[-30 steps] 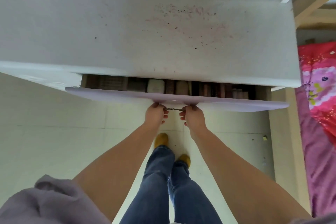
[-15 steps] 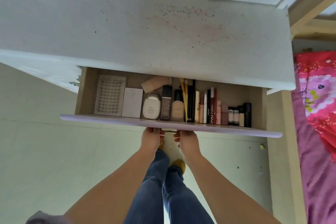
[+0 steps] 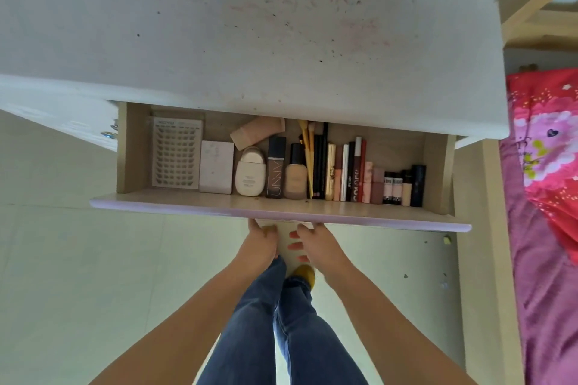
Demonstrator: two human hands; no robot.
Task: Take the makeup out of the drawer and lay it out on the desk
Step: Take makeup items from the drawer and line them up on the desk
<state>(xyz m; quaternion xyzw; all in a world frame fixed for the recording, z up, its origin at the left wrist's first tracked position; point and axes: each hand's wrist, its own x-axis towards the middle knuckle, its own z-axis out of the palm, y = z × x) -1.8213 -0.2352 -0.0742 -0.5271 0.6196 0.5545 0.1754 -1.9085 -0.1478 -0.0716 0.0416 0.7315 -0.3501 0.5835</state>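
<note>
Only the head cam here. The drawer is pulled wide open, and the makeup sits in a row along its front side, nothing out yet. The worktop carries none of it, just stains. The left hand and right hand are both under the drawer front; right grip looks loosely curled, but I can't tell if either holds the handle. So basically only opening is done and all the unloading is left.

Open drawer of makeup at 12 o'clock; left hand and right hand just beneath its front.
</note>
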